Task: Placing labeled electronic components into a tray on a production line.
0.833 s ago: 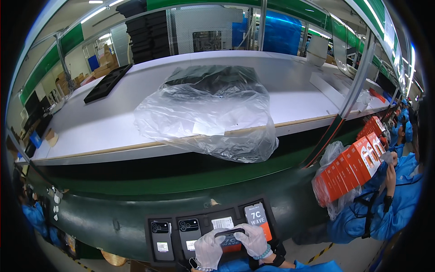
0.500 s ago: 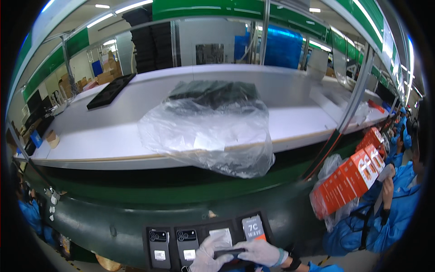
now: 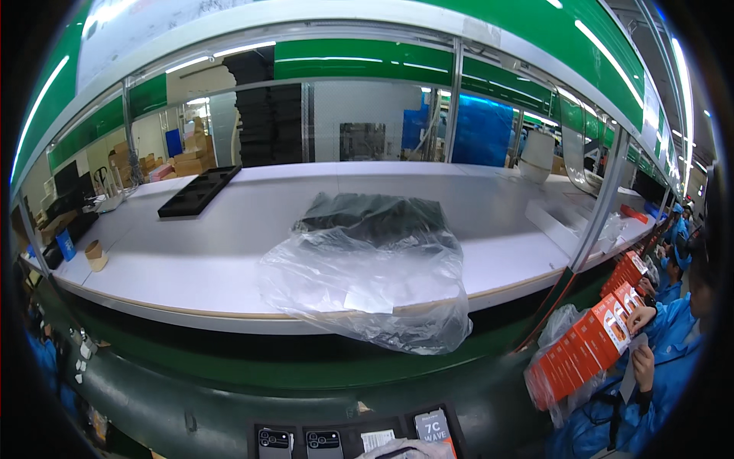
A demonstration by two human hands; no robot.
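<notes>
A black compartment tray (image 3: pixel 394 425) lies at the bottom edge, cut off by the picture. Two dark phone-shaped pieces with camera bumps, a left phone (image 3: pixel 275 438) and a second phone (image 3: pixel 323 441), sit in its left compartments. Beside them is a white labelled piece (image 3: pixel 377 439), and at the right end a grey-and-orange box (image 3: pixel 433 428). My right hand (image 3: pixel 413 450), in a white glove, shows only as a strip over the tray's lower right part. Its fingers cannot be made out. My left hand is out of sight.
Across the dark green belt (image 3: pixel 229 405) stands a white bench (image 3: pixel 191 283) with a clear plastic bag (image 3: pixel 375 298) around a dark block, a black tray (image 3: pixel 200 191) and a tape roll (image 3: pixel 95 256). Orange boxes (image 3: pixel 577 356) stand right, beside a blue-clad co-worker (image 3: pixel 665 367).
The view has tipped upward, so the tray and my hands have slid down toward the lower edge. My left hand has left the picture. At right, the co-worker's hand now touches the orange boxes.
</notes>
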